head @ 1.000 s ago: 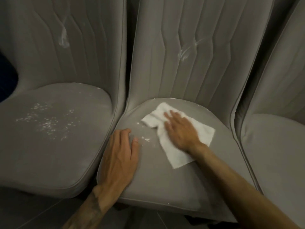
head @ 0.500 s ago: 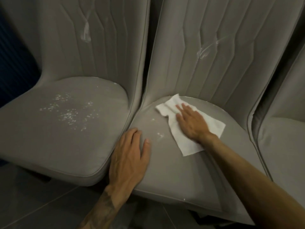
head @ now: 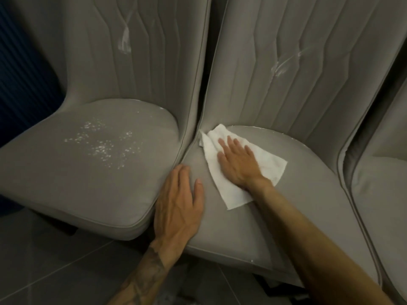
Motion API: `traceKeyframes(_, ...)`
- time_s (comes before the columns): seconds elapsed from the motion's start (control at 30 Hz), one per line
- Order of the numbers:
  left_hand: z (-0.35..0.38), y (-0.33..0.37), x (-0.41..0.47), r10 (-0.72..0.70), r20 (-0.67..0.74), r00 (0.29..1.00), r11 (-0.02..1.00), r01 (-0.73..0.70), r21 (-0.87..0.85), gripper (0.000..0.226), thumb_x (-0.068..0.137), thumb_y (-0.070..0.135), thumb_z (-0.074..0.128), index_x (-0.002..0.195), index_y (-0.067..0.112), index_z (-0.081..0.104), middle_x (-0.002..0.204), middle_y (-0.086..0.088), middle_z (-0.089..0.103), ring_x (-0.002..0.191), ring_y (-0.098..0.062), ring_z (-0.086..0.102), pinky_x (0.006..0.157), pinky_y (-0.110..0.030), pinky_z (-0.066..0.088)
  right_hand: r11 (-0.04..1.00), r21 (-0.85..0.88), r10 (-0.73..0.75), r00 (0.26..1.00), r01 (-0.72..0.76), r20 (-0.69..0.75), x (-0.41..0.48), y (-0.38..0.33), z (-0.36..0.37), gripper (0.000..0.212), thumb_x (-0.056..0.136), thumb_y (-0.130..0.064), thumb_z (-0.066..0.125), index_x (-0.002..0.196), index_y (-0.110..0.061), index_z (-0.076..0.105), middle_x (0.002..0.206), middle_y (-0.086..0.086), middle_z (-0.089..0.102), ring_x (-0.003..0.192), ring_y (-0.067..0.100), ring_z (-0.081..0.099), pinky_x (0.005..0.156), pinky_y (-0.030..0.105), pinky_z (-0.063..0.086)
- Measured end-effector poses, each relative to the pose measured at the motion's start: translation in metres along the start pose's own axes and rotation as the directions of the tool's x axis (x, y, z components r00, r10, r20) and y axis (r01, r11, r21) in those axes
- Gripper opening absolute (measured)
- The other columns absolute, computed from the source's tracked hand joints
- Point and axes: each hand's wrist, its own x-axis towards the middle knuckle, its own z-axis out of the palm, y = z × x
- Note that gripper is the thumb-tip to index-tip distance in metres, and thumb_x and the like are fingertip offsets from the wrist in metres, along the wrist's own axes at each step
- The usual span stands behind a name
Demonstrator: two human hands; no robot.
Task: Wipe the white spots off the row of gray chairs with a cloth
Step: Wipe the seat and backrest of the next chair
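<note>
Three gray chairs stand side by side. My right hand [head: 239,162] lies flat with straight fingers on a white cloth [head: 224,186], pressing it onto the middle chair's seat [head: 297,205] near its back left corner. My left hand [head: 178,208] rests flat on the same seat's front left edge. The left chair's seat [head: 66,183] carries a scatter of white spots [head: 101,144]. White smears mark the left backrest [head: 125,40] and the middle backrest [head: 284,64].
A third gray chair [head: 383,205] shows at the right edge. Dark tiled floor [head: 44,271] lies below the seats. A dark blue ribbed surface [head: 19,73] stands at the far left behind the chairs.
My right hand has slid the cloth leftward and back across the middle seat, over the small white specks that lay beside it. The view has shifted left; my left hand stays put.
</note>
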Motion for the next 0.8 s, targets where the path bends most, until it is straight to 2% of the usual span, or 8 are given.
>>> traceKeyframes(0.07, 0.001, -0.001, 0.0, 0.01, -0.014, 1.0, 0.999, -0.011, -0.042, 0.061, 0.104, 0.052, 0.03, 0.147, 0.013, 0.05, 0.15, -0.005, 0.052, 0.131, -0.017, 0.053, 0.107, -0.024, 0.037, 0.988, 0.002, -0.152, 0.988, 0.152, -0.021, -0.021, -0.022, 0.02, 0.057, 0.112, -0.044, 0.019, 0.166, -0.034, 0.003, 0.175, -0.003, 0.003, 0.162, 0.016, 0.003, 0.13, 0.04, 0.003)
traceKeyframes(0.17, 0.002, -0.003, 0.002, 0.03, -0.033, 0.999, 0.994, -0.033, -0.104, 0.057, 0.105, 0.053, 0.031, 0.145, 0.017, 0.05, 0.147, -0.001, 0.053, 0.121, -0.001, 0.046, 0.102, -0.018, 0.037, 0.933, 0.095, -0.35, 0.936, 0.346, 0.028, -0.063, -0.014, 0.027, 0.054, 0.11, -0.056, 0.011, 0.161, -0.05, -0.006, 0.173, -0.018, -0.002, 0.159, 0.0, -0.006, 0.125, 0.023, -0.012)
traceKeyframes(0.23, 0.002, -0.003, 0.002, 0.044, -0.044, 0.998, 0.995, -0.047, -0.087, 0.057, 0.106, 0.052, 0.03, 0.144, 0.016, 0.052, 0.146, -0.002, 0.053, 0.121, 0.0, 0.045, 0.103, -0.015, 0.032, 0.958, 0.062, -0.282, 0.959, 0.279, 0.038, -0.055, 0.012, 0.015, 0.055, 0.111, -0.052, 0.015, 0.164, -0.045, 0.003, 0.173, -0.016, 0.0, 0.16, 0.002, -0.003, 0.127, 0.024, -0.009)
traceKeyframes(0.37, 0.002, -0.003, 0.001, 0.016, -0.023, 1.0, 0.999, -0.017, -0.049, 0.065, 0.104, 0.053, 0.027, 0.149, 0.012, 0.049, 0.151, -0.006, 0.052, 0.134, -0.018, 0.051, 0.109, -0.021, 0.032, 1.0, 0.0, 0.021, 1.0, -0.021, 0.01, -0.02, 0.015, -0.004, 0.055, 0.113, -0.042, 0.019, 0.167, -0.032, 0.01, 0.176, -0.003, 0.004, 0.162, 0.016, 0.003, 0.131, 0.042, 0.005)
traceKeyframes(0.47, 0.0, -0.003, 0.0, 0.011, -0.043, 0.999, 0.993, -0.016, -0.115, 0.063, 0.104, 0.054, 0.029, 0.149, 0.013, 0.049, 0.15, -0.005, 0.053, 0.133, -0.016, 0.051, 0.11, -0.022, 0.036, 0.989, 0.033, -0.141, 0.99, 0.141, 0.006, -0.034, -0.03, 0.016, 0.057, 0.112, -0.044, 0.019, 0.166, -0.035, 0.005, 0.175, -0.004, 0.002, 0.162, 0.016, 0.002, 0.131, 0.044, 0.004)
traceKeyframes(0.57, -0.001, -0.004, 0.001, 0.044, -0.054, 0.998, 0.982, -0.053, -0.18, 0.057, 0.104, 0.053, 0.03, 0.142, 0.016, 0.052, 0.145, -0.001, 0.054, 0.127, -0.006, 0.047, 0.108, -0.021, 0.037, 0.938, 0.083, -0.341, 0.939, 0.337, 0.048, -0.069, -0.03, 0.026, 0.057, 0.11, -0.053, 0.014, 0.164, -0.042, 0.004, 0.174, -0.015, 0.002, 0.16, 0.004, -0.003, 0.129, 0.032, -0.004)
traceKeyframes(0.73, -0.005, -0.003, 0.003, 0.038, -0.041, 0.998, 0.972, -0.046, -0.229, 0.058, 0.103, 0.053, 0.032, 0.142, 0.015, 0.054, 0.143, -0.001, 0.056, 0.124, -0.002, 0.045, 0.105, -0.004, 0.023, 0.997, 0.012, -0.079, 0.994, 0.079, 0.071, -0.071, 0.024, -0.002, 0.054, 0.112, -0.045, 0.019, 0.165, -0.038, 0.006, 0.174, -0.012, 0.002, 0.162, 0.009, 0.0, 0.131, 0.035, -0.002)
traceKeyframes(0.8, -0.007, -0.004, 0.005, 0.02, -0.031, 0.999, 0.956, -0.028, -0.292, 0.062, 0.101, 0.056, 0.031, 0.144, 0.016, 0.053, 0.143, 0.002, 0.054, 0.124, 0.004, 0.041, 0.103, 0.002, 0.02, 0.996, 0.001, -0.092, 0.993, 0.092, 0.072, -0.077, -0.003, 0.001, 0.055, 0.112, -0.045, 0.018, 0.165, -0.037, 0.004, 0.175, -0.008, -0.001, 0.162, 0.014, -0.001, 0.131, 0.041, 0.0)
